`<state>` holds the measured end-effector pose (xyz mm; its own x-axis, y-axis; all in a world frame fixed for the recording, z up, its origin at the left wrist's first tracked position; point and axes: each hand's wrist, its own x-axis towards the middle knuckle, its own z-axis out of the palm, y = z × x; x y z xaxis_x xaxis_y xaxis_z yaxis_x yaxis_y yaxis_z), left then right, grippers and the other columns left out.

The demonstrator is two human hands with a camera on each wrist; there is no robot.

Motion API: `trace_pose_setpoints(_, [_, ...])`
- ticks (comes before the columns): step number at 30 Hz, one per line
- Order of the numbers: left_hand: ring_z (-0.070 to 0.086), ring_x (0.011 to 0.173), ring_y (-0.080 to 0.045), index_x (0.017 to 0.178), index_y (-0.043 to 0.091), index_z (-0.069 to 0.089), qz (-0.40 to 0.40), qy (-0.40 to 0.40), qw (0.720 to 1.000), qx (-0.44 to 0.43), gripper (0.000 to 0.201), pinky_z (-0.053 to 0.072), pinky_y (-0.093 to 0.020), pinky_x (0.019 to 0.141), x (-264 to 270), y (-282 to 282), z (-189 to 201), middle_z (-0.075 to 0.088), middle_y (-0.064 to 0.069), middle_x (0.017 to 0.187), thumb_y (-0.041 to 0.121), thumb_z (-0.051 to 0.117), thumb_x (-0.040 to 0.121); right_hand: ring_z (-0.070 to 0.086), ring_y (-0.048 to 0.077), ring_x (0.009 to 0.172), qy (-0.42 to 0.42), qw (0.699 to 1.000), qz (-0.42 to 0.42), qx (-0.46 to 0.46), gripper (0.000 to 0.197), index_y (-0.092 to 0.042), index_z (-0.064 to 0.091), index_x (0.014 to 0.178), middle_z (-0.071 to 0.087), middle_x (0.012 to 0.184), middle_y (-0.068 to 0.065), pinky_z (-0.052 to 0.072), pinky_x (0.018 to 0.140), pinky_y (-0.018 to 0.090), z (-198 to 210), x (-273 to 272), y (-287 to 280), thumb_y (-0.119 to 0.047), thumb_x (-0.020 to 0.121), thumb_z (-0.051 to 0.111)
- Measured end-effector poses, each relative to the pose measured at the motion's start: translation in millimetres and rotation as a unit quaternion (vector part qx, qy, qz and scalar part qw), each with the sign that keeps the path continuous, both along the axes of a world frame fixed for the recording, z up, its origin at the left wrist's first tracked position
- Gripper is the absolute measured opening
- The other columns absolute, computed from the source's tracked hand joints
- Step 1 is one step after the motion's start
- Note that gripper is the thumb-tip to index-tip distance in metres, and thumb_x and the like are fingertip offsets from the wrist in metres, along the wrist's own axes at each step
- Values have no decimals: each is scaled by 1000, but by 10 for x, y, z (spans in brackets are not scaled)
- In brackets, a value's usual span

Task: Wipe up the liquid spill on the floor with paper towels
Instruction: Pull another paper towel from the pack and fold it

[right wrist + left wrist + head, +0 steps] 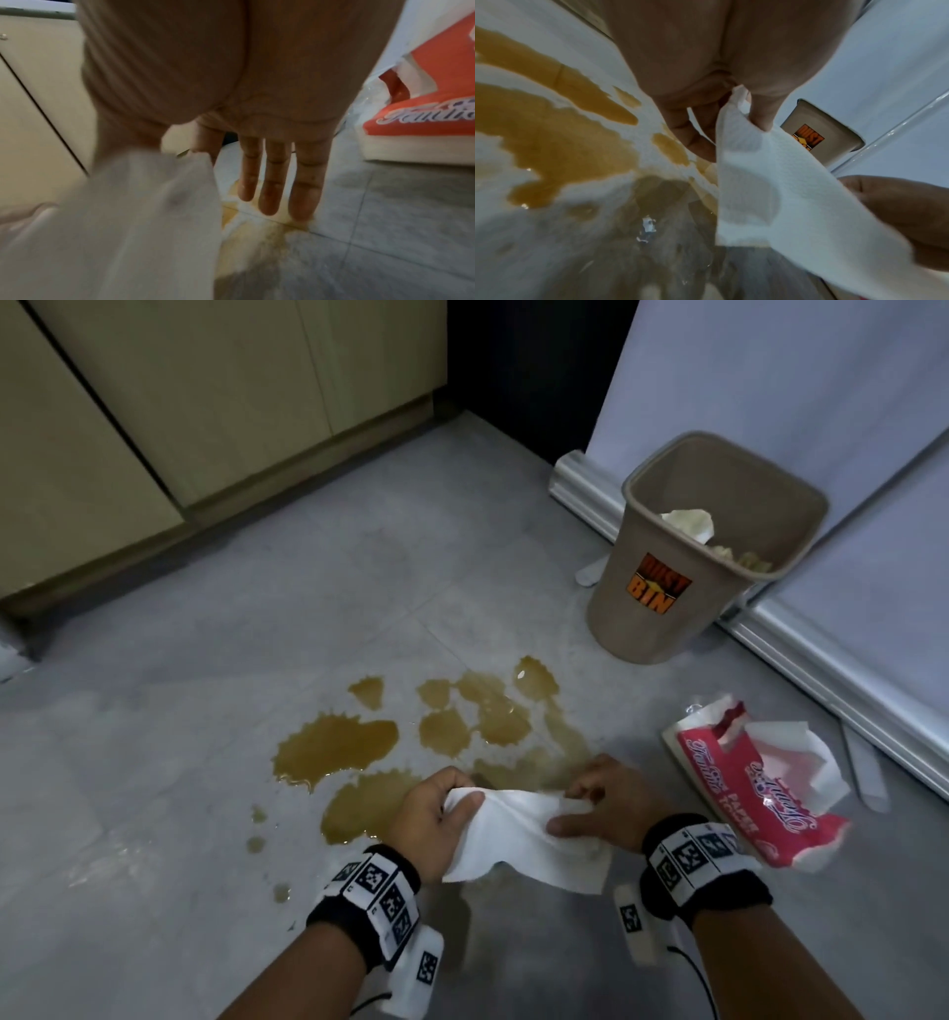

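Note:
A brown liquid spill (339,747) lies in several puddles on the grey tile floor (154,788). I hold one white paper towel (518,839) stretched between both hands, just above the near edge of the spill. My left hand (459,801) pinches the towel's left corner with thumb and fingers. My right hand (572,811) pinches the right corner. In the left wrist view the paper towel (782,192) hangs from the left hand (746,113) over the spill (564,142). In the right wrist view the right hand (190,144) pinches the paper towel (128,223), with the other fingers (272,182) straight.
An opened red pack of paper towels (760,783) lies on the floor at the right. A beige dust bin (703,557) with used paper inside stands behind it, against white panels (821,403). Beige cabinets (179,403) line the far left.

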<state>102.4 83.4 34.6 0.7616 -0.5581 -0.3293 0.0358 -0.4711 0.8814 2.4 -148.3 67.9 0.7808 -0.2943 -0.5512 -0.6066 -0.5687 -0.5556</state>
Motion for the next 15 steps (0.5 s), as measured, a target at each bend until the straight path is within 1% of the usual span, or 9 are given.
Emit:
trace_pose_setpoints(2, [56,63,0,77,27,59,0,11,1000,0,19,46,-17,58,24,16,-11,64,11,70,22,64,94,55,4,93,-10,999,-11,30,31,-14,68,72,57,111,-12,40,76,19,-98,-39,-54,-37,65,88])
trace_pose_setpoints(4, [57,62,-1,78,26,60,2,16,1000,18,18,46,-19,56,28,13,-25,66,9,70,23,64,94,55,6,71,-34,995,-59,69,30,-6,65,65,62,82,-5,41,67,22,-179,-75,-90,-29,75,82])
trace_pose_setpoints(5, [58,62,-2,78,26,61,8,19,999,28,17,46,-19,56,24,3,-41,66,8,71,24,64,94,53,9,63,-49,991,-101,79,30,-9,62,61,60,68,-4,41,62,24,-235,-83,-108,-26,79,79])
trace_pose_setpoints(6, [59,63,-3,78,25,61,19,23,999,33,17,46,-19,55,14,-18,-64,67,8,71,23,65,94,55,11,61,-62,983,-154,75,28,-14,60,61,60,62,-5,42,61,24,-288,-80,-119,-24,81,76])
trace_pose_setpoints(8, [60,66,-6,79,25,61,40,32,998,36,16,46,-19,57,-17,-96,-106,66,8,73,22,65,94,63,19,72,-73,967,-241,26,18,-20,63,68,65,70,-2,46,65,25,-435,-37,-144,-23,83,74])
trace_pose_setpoints(9, [60,68,-7,80,25,61,47,30,997,48,15,45,-19,58,-38,-148,-123,66,9,75,23,64,95,64,23,76,-76,964,-253,-19,15,-20,63,72,67,73,0,48,68,27,-506,1,-144,-23,83,72])
trace_pose_setpoints(11, [61,75,-9,85,26,59,46,20,995,86,11,44,-19,61,-72,-248,-167,65,10,81,27,62,96,64,28,81,-84,961,-245,-96,11,-17,63,79,66,79,5,48,71,30,-573,108,-114,-23,87,66])
trace_pose_setpoints(13, [58,80,-11,94,24,60,20,1,990,138,6,45,-22,69,-94,-327,-234,64,8,89,29,59,97,61,30,86,-84,958,-240,-128,10,-15,62,91,64,89,7,46,73,32,-540,209,-90,-24,92,57])
trace_pose_setpoints(15, [57,91,-15,103,23,60,-28,-55,974,217,14,49,-28,82,-111,-346,-339,62,3,106,34,62,94,57,33,101,-76,957,-215,-179,22,-15,61,110,57,112,11,47,85,37,-540,254,-71,-27,93,53])
